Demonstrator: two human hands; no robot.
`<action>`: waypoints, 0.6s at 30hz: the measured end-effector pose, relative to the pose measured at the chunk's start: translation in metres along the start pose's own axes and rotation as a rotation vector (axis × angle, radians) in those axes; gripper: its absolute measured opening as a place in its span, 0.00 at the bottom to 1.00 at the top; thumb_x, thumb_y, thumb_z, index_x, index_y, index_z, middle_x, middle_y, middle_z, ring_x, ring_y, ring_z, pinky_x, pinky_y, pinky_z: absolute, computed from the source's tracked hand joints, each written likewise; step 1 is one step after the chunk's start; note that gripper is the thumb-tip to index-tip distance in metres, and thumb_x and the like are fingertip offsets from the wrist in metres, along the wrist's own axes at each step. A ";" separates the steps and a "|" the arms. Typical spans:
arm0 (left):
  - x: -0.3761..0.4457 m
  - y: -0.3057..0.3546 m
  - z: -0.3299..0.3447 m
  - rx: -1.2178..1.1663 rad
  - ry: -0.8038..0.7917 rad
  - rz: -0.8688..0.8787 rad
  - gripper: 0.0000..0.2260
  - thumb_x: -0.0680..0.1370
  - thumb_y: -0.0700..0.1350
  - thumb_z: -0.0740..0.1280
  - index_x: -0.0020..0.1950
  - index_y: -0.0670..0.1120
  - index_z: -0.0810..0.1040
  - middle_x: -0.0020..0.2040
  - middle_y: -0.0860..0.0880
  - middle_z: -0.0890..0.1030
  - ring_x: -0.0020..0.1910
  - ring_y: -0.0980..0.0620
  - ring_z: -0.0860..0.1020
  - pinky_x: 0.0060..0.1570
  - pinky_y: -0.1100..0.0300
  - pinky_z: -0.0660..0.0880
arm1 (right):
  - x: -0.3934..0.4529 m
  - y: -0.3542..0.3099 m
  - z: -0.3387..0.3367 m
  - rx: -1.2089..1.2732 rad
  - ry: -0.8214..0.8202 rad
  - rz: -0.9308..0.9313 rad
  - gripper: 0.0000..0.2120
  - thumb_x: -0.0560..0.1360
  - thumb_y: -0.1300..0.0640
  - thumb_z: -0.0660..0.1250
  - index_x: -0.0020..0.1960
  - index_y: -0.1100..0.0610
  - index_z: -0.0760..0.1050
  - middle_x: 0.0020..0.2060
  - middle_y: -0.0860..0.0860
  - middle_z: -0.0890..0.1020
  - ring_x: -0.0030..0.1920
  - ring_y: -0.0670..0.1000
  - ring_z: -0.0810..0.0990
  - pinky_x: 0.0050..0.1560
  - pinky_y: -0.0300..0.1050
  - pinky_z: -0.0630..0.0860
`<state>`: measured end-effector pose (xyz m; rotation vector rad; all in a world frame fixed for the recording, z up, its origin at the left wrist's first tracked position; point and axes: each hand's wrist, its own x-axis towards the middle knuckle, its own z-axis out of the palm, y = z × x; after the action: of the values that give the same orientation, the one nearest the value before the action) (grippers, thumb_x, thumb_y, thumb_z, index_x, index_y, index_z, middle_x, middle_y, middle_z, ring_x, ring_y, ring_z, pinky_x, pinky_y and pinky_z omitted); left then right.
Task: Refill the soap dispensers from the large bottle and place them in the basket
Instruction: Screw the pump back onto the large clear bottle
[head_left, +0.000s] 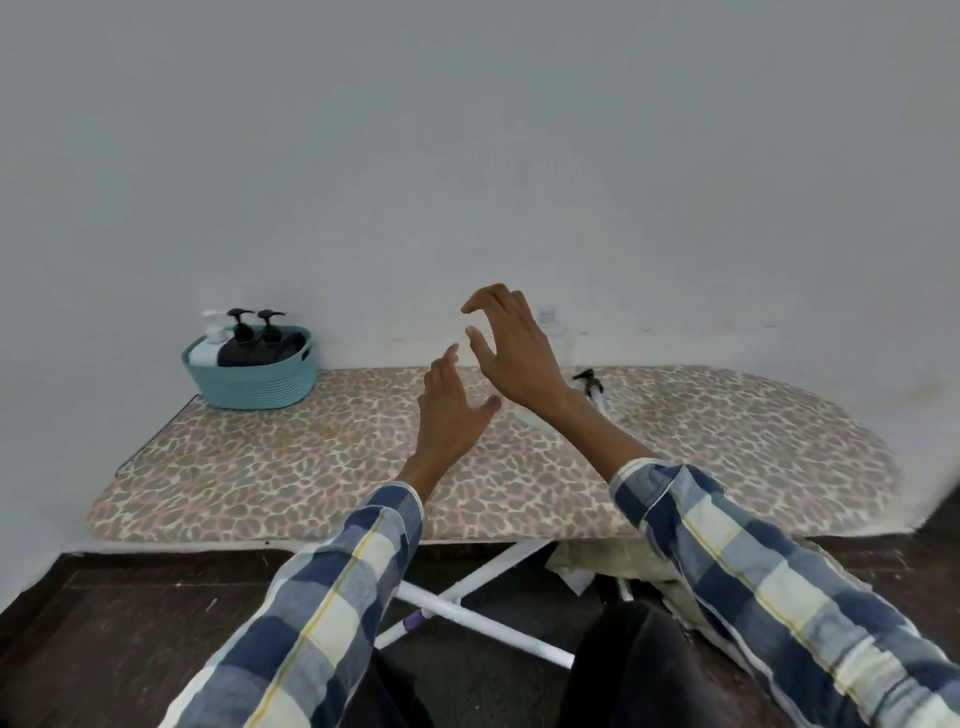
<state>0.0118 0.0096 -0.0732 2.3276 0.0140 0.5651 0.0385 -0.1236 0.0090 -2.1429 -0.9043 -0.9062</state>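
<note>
Both hands are raised in the middle of the frame, above the ironing board (311, 467), and neither holds anything. The right hand (511, 353) is higher, spread wide with its fingers bent forward and thumb apart from them, like a loose claw in the air. The left hand (451, 410) sits just below and to its left, fingers nearly straight and pointing up, thumb stuck out toward the right wrist. The two hands are close but not touching.

At the left of the frame a teal basket (257, 384) stands on the far corner of the board. In it are a white dispenser (210, 345) and two black dispensers (244, 343) side by side. A loose pump head (589, 382) lies on the board just right of the right wrist. Behind that hand a faint clear bottle (556, 338) stands against the wall; its outline is hard to make out.
</note>
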 end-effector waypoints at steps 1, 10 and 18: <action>0.004 0.010 0.006 -0.034 0.008 0.005 0.43 0.79 0.58 0.75 0.86 0.48 0.55 0.83 0.46 0.63 0.82 0.45 0.62 0.76 0.39 0.64 | 0.000 0.007 -0.011 -0.010 0.048 0.013 0.08 0.84 0.57 0.64 0.63 0.55 0.75 0.63 0.48 0.75 0.60 0.51 0.73 0.37 0.53 0.81; 0.032 0.067 0.050 -0.231 0.005 -0.051 0.54 0.70 0.67 0.80 0.86 0.49 0.56 0.81 0.46 0.67 0.79 0.45 0.67 0.76 0.41 0.69 | -0.027 0.089 -0.074 0.026 0.367 0.373 0.05 0.84 0.57 0.62 0.58 0.54 0.73 0.56 0.47 0.76 0.56 0.52 0.76 0.51 0.56 0.79; 0.040 0.080 0.067 -0.250 0.055 -0.029 0.43 0.74 0.61 0.80 0.81 0.49 0.63 0.74 0.47 0.74 0.71 0.46 0.75 0.65 0.47 0.77 | -0.077 0.143 -0.076 0.099 0.155 0.796 0.08 0.85 0.60 0.61 0.60 0.61 0.75 0.59 0.57 0.78 0.60 0.57 0.77 0.63 0.58 0.76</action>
<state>0.0627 -0.0865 -0.0472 2.0662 0.0026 0.5810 0.0832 -0.2873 -0.0484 -2.0382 0.0176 -0.5784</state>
